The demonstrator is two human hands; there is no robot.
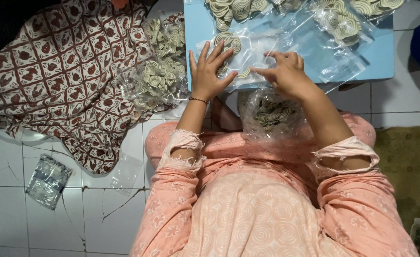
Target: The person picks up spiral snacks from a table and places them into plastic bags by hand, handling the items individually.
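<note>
— Spiral crackers, pale with dark rings, are seen inside a clear plastic bag that lies flat on the near edge of a light blue table. What is found at the far left?

— A grey foil packet is laid on the cracked white tile floor, and a brown-and-cream patterned cloth is spread above it. Against the cloth's right side a large clear sack of the same spirals is propped, just beside the table's left edge.

— And the hands?

— The left hand is pressed flat on the bag with its fingers spread, directly over the crackers; nothing is pinched by it. A thin bracelet is worn at that wrist. The right hand is set on the bag's right part, fingers curled and drawn together on the plastic; whether the film is actually gripped cannot be told.

— Anything below or further right?

— Between the forearms, another clear bag of spirals is held in the lap, against a peach patterned garment. Further back on the table, more filled bags are piled.
</note>
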